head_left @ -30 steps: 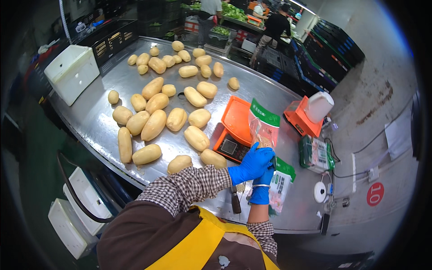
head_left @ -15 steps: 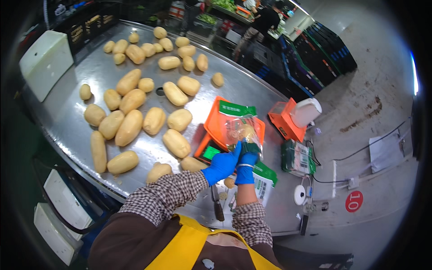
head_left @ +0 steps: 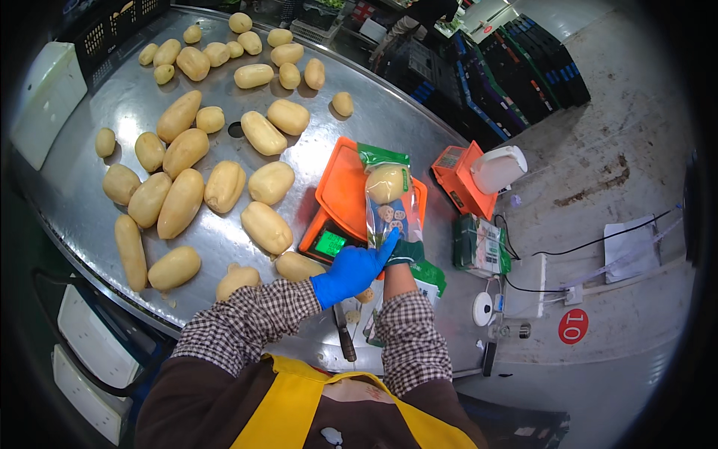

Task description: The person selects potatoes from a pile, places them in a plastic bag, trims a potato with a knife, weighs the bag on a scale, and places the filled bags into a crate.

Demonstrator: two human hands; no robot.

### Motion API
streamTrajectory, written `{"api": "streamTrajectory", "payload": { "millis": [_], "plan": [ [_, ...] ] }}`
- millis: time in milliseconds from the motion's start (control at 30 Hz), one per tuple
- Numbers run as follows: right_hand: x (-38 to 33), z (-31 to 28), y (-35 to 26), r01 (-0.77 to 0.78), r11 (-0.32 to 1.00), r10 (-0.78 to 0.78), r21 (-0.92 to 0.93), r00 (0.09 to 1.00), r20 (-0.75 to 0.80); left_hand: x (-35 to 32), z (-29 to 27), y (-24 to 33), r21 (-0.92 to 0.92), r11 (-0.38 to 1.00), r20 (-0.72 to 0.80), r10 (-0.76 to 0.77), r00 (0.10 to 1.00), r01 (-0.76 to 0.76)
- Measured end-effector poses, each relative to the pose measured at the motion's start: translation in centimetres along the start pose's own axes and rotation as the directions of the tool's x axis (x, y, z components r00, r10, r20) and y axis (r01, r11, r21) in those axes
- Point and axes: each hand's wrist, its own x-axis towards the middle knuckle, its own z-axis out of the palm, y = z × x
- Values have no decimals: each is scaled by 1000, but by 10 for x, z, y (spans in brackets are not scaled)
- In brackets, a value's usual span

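Over the orange tray (head_left: 336,183) of a scale, a clear plastic bag (head_left: 410,217) with green ends lies spread out. A pale, peeled piece that looks like lotus root (head_left: 387,184) shows inside its far end. My left hand (head_left: 354,271), in a blue glove, grips the bag near its close end, index finger stretched along it. My right hand (head_left: 376,215) reaches into the bag's near end; blue shows through the plastic behind the printed slices, but its fingers are hidden. Several more lotus root pieces (head_left: 182,203) lie on the steel table (head_left: 217,288) to the left.
A knife (head_left: 344,333) lies below my left wrist, beside small cut bits and flat green-and-white bags (head_left: 428,280). At right stand an orange scale with a white jug (head_left: 499,169) and a stack of packaging (head_left: 479,245). Black crates (head_left: 516,86) stand beyond the table.
The lotus root piece has moved farther into the bag, toward its far end. My right hand has slid from the bag's opening into it. The view has shifted slightly.
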Motion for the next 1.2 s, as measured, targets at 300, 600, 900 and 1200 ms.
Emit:
{"api": "streamTrajectory", "payload": {
  "millis": [300, 600, 900, 1200],
  "plan": [
    [20, -6, -15, -24, 998, 21, 64, 999, 48, -12, -1, -23, -171, 970, -12, -178, 984, 173],
    [32, 5, -28, -159, 777, 40, 609, 978, 204, -12, -23, -28, -415, 881, 64, -219, 974, 226],
    [25, 1, -46, 9, 1000, -9, -4, 997, 77, -9, -37, -30, -447, 879, 18, -176, 984, 165],
    [7, 5, -34, 53, 998, -52, 20, 997, -48, -60, -89, -110, -519, 819, -293, -440, 849, 245]
  ]
}}
